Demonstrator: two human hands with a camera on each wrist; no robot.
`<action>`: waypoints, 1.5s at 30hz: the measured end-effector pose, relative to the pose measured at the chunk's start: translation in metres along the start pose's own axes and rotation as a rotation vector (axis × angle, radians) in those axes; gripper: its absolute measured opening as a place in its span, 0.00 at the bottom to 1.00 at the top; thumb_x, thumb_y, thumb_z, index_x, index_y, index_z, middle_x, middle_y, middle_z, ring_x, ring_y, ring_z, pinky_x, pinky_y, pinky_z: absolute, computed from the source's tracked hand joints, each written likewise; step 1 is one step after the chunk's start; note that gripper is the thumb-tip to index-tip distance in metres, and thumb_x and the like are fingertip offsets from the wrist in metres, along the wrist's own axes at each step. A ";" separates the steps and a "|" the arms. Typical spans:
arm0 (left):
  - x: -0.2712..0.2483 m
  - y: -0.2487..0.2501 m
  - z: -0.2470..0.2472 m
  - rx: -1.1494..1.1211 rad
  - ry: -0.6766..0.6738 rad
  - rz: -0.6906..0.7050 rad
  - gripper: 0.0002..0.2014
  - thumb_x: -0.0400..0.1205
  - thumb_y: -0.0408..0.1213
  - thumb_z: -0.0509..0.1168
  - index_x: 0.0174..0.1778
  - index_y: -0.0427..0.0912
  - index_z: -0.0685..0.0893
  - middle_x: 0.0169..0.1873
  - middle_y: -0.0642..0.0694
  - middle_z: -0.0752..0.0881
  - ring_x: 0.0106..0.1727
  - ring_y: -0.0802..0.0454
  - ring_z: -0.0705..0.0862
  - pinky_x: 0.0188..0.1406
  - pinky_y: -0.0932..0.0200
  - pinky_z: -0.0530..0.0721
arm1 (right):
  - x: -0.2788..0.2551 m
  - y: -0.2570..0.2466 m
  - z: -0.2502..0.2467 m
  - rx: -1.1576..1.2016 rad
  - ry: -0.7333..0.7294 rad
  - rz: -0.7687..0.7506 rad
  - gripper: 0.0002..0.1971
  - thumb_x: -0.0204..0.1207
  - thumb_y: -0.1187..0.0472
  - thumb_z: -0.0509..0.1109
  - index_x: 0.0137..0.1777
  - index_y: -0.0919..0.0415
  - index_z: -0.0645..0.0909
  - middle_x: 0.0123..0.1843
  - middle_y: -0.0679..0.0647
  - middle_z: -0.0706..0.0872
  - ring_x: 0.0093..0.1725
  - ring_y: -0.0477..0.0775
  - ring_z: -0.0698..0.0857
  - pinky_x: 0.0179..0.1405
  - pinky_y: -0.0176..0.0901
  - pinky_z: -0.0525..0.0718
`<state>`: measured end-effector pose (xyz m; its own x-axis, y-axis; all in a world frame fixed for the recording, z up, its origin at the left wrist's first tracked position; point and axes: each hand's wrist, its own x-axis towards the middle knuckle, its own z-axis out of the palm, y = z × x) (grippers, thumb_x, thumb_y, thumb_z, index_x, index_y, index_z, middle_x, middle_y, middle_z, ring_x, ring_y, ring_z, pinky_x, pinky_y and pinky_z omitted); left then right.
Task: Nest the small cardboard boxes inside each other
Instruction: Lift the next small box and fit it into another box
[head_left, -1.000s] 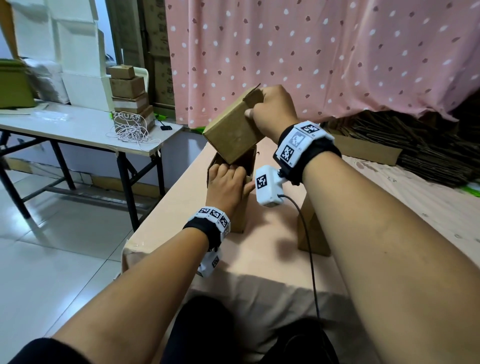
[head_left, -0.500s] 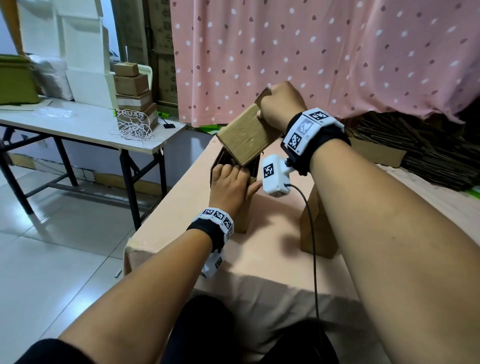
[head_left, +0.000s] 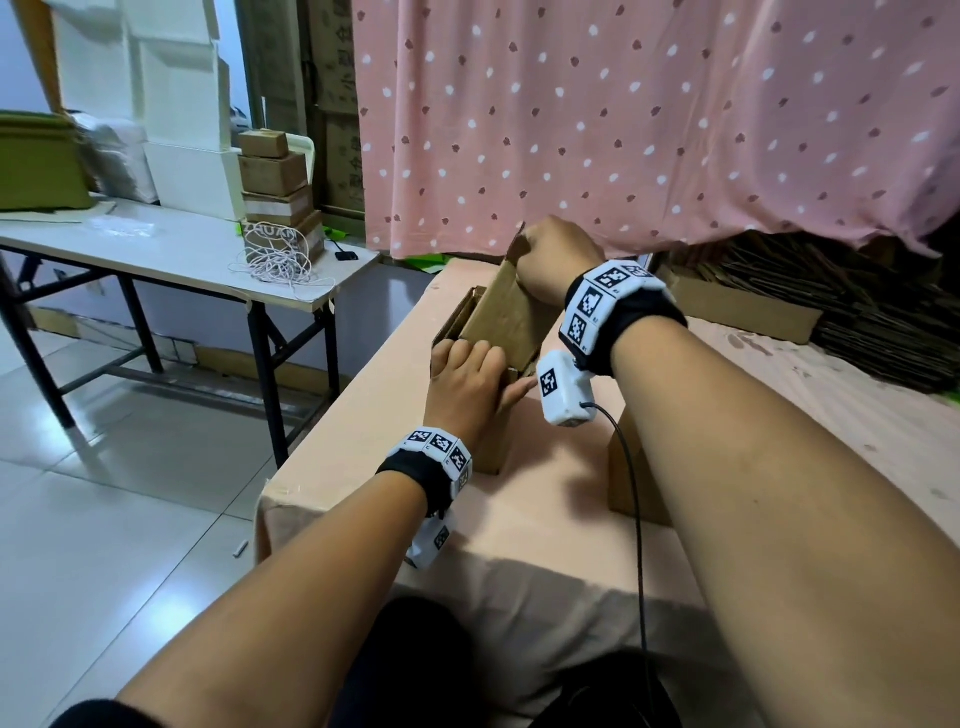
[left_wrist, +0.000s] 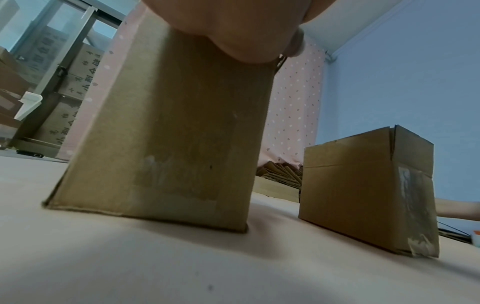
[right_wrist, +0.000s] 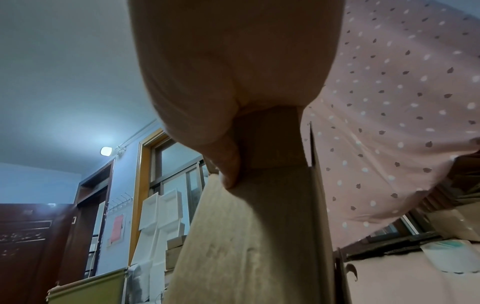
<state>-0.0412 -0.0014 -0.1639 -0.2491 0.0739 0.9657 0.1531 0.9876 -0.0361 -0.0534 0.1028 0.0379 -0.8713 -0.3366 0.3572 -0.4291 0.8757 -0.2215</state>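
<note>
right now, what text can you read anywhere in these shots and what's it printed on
"HUAN": bottom carton of the side-table stack, start unclear.
Chinese print: cartons behind the glass, too blurred to read.
Wrist bands: square codes only, tiny letters unreadable.
Larger box and smaller box: no print.

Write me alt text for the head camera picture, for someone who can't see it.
A person's right hand lowers a tilted small cardboard box into an open, taller cardboard box that the left hand steadies on a peach-covered table. A third cardboard box stands partly hidden behind the right forearm, with a pink dotted curtain behind.
</note>
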 end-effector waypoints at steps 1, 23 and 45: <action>-0.001 0.000 0.000 0.009 -0.001 -0.004 0.32 0.92 0.63 0.47 0.34 0.41 0.76 0.31 0.42 0.78 0.39 0.41 0.73 0.53 0.47 0.71 | -0.001 -0.001 0.003 -0.007 -0.006 -0.009 0.07 0.74 0.67 0.62 0.39 0.63 0.82 0.41 0.59 0.84 0.47 0.66 0.85 0.41 0.46 0.75; 0.008 0.005 -0.005 -0.037 -0.171 -0.050 0.25 0.88 0.53 0.54 0.36 0.38 0.81 0.30 0.41 0.81 0.37 0.38 0.81 0.55 0.46 0.70 | -0.010 -0.008 0.032 -0.102 0.020 -0.128 0.11 0.72 0.66 0.63 0.29 0.55 0.73 0.39 0.54 0.82 0.44 0.63 0.79 0.43 0.45 0.71; 0.015 -0.002 -0.003 -0.160 -0.394 -0.185 0.19 0.70 0.57 0.67 0.34 0.43 0.76 0.30 0.46 0.82 0.40 0.40 0.78 0.53 0.45 0.70 | -0.001 0.080 0.076 0.658 0.501 0.429 0.20 0.80 0.48 0.57 0.65 0.54 0.80 0.62 0.52 0.86 0.61 0.58 0.82 0.53 0.48 0.77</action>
<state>-0.0427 -0.0028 -0.1485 -0.6261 -0.0236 0.7794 0.2098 0.9576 0.1975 -0.1052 0.1465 -0.0489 -0.8481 0.2928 0.4416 -0.2766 0.4663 -0.8403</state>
